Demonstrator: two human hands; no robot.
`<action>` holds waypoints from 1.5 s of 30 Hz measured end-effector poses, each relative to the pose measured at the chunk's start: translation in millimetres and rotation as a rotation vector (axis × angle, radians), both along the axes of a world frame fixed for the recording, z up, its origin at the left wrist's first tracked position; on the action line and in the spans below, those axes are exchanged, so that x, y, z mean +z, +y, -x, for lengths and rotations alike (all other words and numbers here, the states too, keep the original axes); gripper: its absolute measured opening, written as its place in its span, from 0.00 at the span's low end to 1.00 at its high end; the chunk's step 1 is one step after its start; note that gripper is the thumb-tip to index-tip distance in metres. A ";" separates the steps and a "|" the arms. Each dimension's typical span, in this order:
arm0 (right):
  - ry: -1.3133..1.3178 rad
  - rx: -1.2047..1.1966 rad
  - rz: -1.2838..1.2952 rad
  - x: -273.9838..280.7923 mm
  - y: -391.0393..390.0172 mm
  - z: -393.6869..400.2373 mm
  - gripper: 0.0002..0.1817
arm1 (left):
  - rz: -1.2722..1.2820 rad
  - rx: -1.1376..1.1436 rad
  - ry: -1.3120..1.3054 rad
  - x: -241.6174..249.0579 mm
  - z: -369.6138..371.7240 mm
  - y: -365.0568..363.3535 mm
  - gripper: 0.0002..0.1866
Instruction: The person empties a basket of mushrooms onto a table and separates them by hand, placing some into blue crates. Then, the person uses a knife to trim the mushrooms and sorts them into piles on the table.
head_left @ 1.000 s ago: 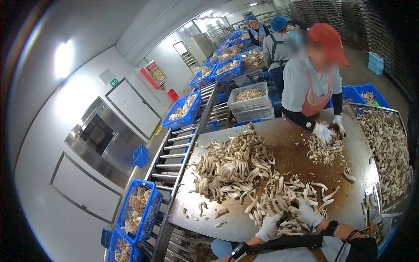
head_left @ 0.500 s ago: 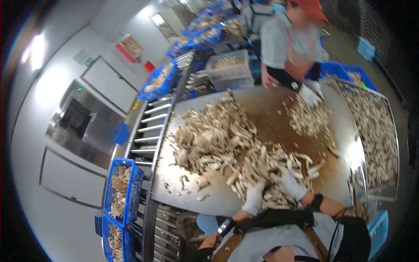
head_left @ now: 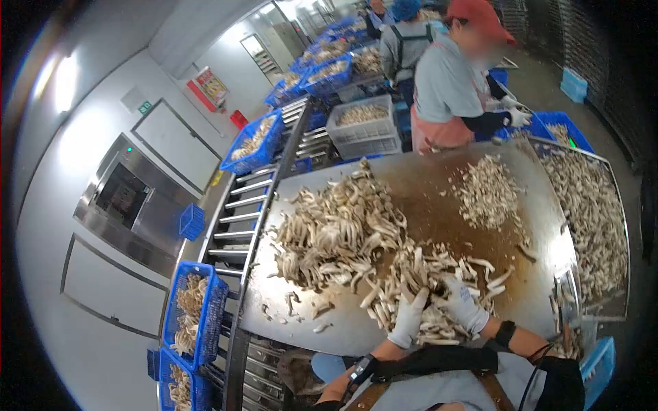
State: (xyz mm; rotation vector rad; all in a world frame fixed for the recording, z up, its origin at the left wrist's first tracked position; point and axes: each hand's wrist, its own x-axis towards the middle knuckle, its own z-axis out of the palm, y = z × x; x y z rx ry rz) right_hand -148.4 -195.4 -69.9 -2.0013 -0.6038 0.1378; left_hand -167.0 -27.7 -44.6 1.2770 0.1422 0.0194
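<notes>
Both of my hands wear white gloves and work at the near side of a steel table (head_left: 274, 312). My left hand (head_left: 408, 319) is closed round a mushroom at the near pile, its fingertips pointing away from me. Close by on the right, my right hand (head_left: 464, 307) is curled inward among the same loose mushrooms (head_left: 391, 301); what its fingers hold is hidden. A larger heap of clustered mushrooms (head_left: 336, 233) lies beyond and to the left. Farther right sits a pile of small cut pieces (head_left: 488, 192).
A roller conveyor (head_left: 233, 235) with blue baskets (head_left: 214, 312) runs along the left. At right stands a big tray of mushrooms (head_left: 589, 226). Across the table, a co-worker in a red cap (head_left: 445, 89) stands beside blue crates (head_left: 579, 133). Grey crates (head_left: 363, 130) stand behind the table.
My hands have shifted slightly, the left one rising and closing in toward the right. The co-worker's hands have left the cut pieces for the blue crates. My view has tilted a little.
</notes>
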 end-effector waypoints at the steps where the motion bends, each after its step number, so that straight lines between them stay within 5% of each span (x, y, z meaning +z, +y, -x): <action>1: 0.073 0.022 0.029 5.9 1.3 1.7 0.32 | -0.069 0.005 -0.017 2.1 2.0 1.3 0.25; 5: -0.399 0.040 0.121 -7.3 4.1 2.7 0.25 | -0.074 0.078 0.030 -16.0 19.4 -11.2 0.27; 10: -0.012 0.075 -0.064 7.9 4.8 4.8 0.21 | 0.231 0.016 0.050 -32.1 33.9 -13.2 0.26; 17: -0.096 0.037 -0.072 -9.3 -23.7 21.0 0.17 | 0.752 -0.048 0.325 -51.4 32.8 -9.1 0.18; 20: 0.009 0.124 0.151 35.5 -79.9 38.1 0.16 | 0.439 0.000 0.205 -58.2 35.1 0.8 0.16; 21: 0.084 0.178 0.193 38.7 -110.4 48.7 0.15 | 0.763 0.103 0.385 -61.4 25.5 6.6 0.16; 23: 0.360 0.445 0.710 11.4 -192.9 70.0 0.26 | 0.691 0.026 0.266 -64.7 24.8 12.9 0.16; 24: 0.500 0.581 1.159 45.9 -206.9 79.0 0.29 | 0.638 0.037 0.234 -59.5 24.7 10.8 0.17; 27: -0.056 0.163 0.981 -2.1 -249.0 96.3 0.30 | 0.416 0.015 0.153 -52.7 26.1 -3.2 0.19; 30: 0.004 0.042 0.418 61.9 -126.9 40.8 0.31 | 0.086 -0.162 0.111 -42.4 37.9 -22.0 0.23; 31: 0.348 -0.073 0.082 43.7 -94.7 29.9 0.30 | 0.059 -0.275 0.169 -56.5 42.1 -25.3 0.29; 33: 0.419 0.024 -0.185 11.2 -42.1 17.5 0.36 | 0.074 -0.330 0.077 -47.1 56.0 -29.4 0.35; 34: 0.380 0.022 0.019 34.2 -26.5 19.4 0.35 | 0.080 -0.263 -0.054 -34.7 56.5 -28.7 0.38; 36: -0.451 0.292 0.198 -16.9 -24.5 11.5 0.31 | 0.168 -0.218 0.199 -4.5 53.3 -14.5 0.36; 38: 0.189 0.287 -0.091 -54.7 -16.5 16.4 0.33 | 0.514 -0.078 0.275 -25.8 58.1 -2.2 0.22; 39: 0.228 0.268 -0.109 -33.3 -11.2 14.8 0.30 | 0.682 0.003 0.303 -31.7 61.5 2.9 0.16; 41: 0.436 0.214 -0.166 -27.9 -4.4 13.6 0.27 | 0.584 0.165 0.193 -38.6 55.7 2.9 0.19; 43: 0.453 0.092 -0.271 0.8 -10.5 14.4 0.27 | 0.254 0.104 0.084 -28.1 56.7 5.2 0.29; 44: 0.603 0.056 -0.275 -19.6 -15.3 7.3 0.27 | 0.259 0.019 0.144 -30.8 52.1 4.6 0.30; 45: 0.617 -0.011 -0.316 21.3 -13.7 9.4 0.26 | 0.264 -0.066 0.215 -38.6 53.9 5.5 0.31</action>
